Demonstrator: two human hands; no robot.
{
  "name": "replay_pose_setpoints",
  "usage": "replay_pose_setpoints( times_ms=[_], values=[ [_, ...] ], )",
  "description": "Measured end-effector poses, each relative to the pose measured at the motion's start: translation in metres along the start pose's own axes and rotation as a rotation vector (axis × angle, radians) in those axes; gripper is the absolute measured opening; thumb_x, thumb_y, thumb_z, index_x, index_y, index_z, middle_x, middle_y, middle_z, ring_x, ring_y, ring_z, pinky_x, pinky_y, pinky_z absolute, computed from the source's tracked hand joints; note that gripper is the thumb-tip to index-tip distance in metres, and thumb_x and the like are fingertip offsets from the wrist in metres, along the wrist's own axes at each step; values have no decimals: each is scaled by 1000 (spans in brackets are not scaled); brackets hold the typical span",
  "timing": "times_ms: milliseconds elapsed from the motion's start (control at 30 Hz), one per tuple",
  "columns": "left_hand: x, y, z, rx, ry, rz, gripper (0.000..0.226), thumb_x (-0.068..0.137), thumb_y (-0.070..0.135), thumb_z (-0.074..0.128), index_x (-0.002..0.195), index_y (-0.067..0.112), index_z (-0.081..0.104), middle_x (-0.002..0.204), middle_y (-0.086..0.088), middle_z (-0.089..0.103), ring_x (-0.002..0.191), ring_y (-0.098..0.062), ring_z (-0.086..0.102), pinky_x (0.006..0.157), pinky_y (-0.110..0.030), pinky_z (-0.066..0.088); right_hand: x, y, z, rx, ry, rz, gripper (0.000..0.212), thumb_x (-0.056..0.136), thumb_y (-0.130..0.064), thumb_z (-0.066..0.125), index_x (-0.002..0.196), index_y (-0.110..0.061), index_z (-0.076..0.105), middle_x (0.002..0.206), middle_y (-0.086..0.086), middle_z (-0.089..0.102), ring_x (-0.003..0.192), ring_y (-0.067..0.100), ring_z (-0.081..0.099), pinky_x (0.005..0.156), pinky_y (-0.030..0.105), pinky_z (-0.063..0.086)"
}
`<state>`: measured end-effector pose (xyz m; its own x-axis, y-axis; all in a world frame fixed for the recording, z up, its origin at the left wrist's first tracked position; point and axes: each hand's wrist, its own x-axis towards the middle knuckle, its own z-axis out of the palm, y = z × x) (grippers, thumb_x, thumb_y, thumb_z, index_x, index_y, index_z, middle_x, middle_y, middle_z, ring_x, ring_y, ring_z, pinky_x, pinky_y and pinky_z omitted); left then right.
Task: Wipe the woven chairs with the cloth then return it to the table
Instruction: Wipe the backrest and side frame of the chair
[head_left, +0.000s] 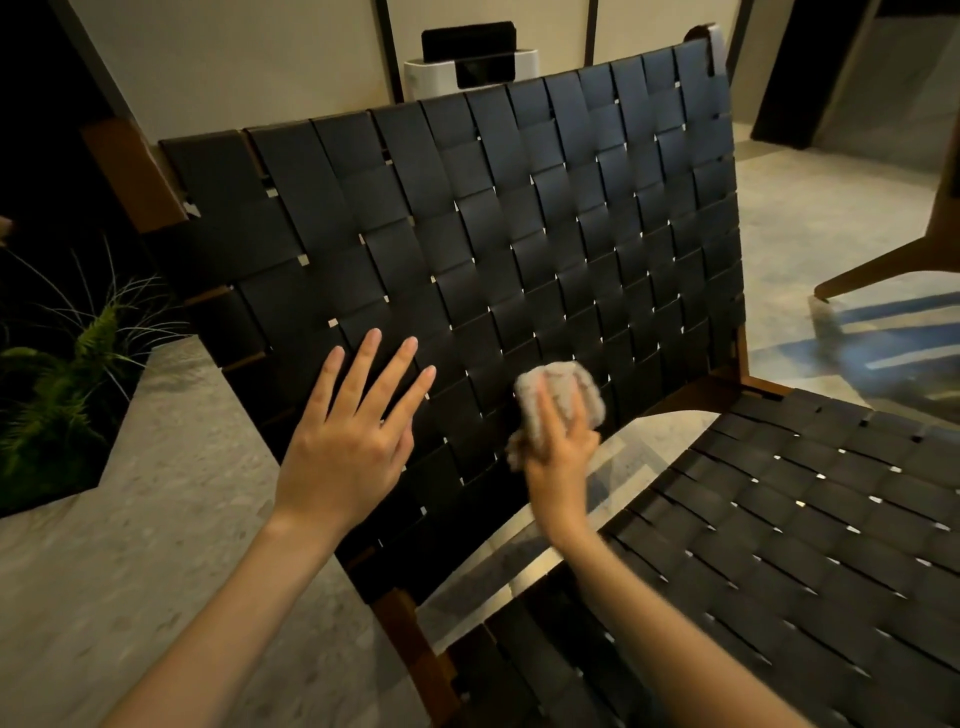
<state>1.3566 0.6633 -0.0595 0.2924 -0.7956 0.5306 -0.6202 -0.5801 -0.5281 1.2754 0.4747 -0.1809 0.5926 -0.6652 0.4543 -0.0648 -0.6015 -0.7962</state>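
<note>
While the left hand (347, 447) lies flat with fingers spread on the woven chair (467, 249) backrest, the right hand (558, 452) grips the bunched cloth (563, 387), pressing it against the lower backrest.

The chair (467, 234) shows wide black straps, smooth with a dull leathery sheen, woven over a brown wooden frame; the cloth (563, 397) looks pale, nubby terry; the floor (831, 223) is speckled stone, faintly glossy.

Pale floor (810, 218), woven chair (467, 234) standing on it, white appliance (434, 78) behind, perhaps floor-standing
</note>
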Motion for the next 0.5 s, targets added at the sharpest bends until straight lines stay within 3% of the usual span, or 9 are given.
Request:
replay_pose_setpoints(
  times_ms=[100, 167, 267, 367, 500],
  values=[
    [0, 0, 0, 13, 0, -1, 51, 95, 28, 35, 146, 19, 35, 156, -10, 23, 144, -34, 15, 117, -50, 11, -46, -2, 7, -97, -152, -288, 69, 90, -29, 53, 146, -48, 18, 157, 0, 1, 128, 17, 11, 108, 21, 14],
    [1, -1, -1, 8, 0, 4, 51, 95, 28, 35, 145, 19, 36, 155, -10, 24, 144, -34, 16, 117, -50, 11, -43, 10, -4, -114, -198, -354, 66, 90, -29, 54, 146, -44, 22, 156, -1, 1, 127, 19, 15, 107, 25, 17],
    [1, -1, 0, -1, 4, 8, 50, 96, 28, 35, 145, 19, 37, 155, -10, 25, 144, -34, 16, 117, -49, 11, -7, 32, -22, -72, -54, -71, 75, 87, -5, 60, 144, -38, 25, 156, 2, 8, 128, 28, 24, 107, 43, 30],
    [0, -1, 1, -6, 15, 11, 48, 97, 26, 38, 145, 19, 37, 155, -10, 25, 144, -34, 15, 117, -50, 10, 31, 44, -33, 37, 31, 222, 77, 89, 1, 56, 145, -38, 21, 158, 1, 7, 135, 27, 21, 113, 44, 27],
    [1, -1, 0, -30, 25, 2, 50, 94, 26, 42, 144, 18, 39, 154, -11, 27, 143, -35, 18, 117, -50, 12, 38, 45, -28, 73, 112, 417, 77, 91, 3, 51, 152, -28, 16, 158, 1, 2, 141, 26, 16, 117, 43, 22]
  ],
)
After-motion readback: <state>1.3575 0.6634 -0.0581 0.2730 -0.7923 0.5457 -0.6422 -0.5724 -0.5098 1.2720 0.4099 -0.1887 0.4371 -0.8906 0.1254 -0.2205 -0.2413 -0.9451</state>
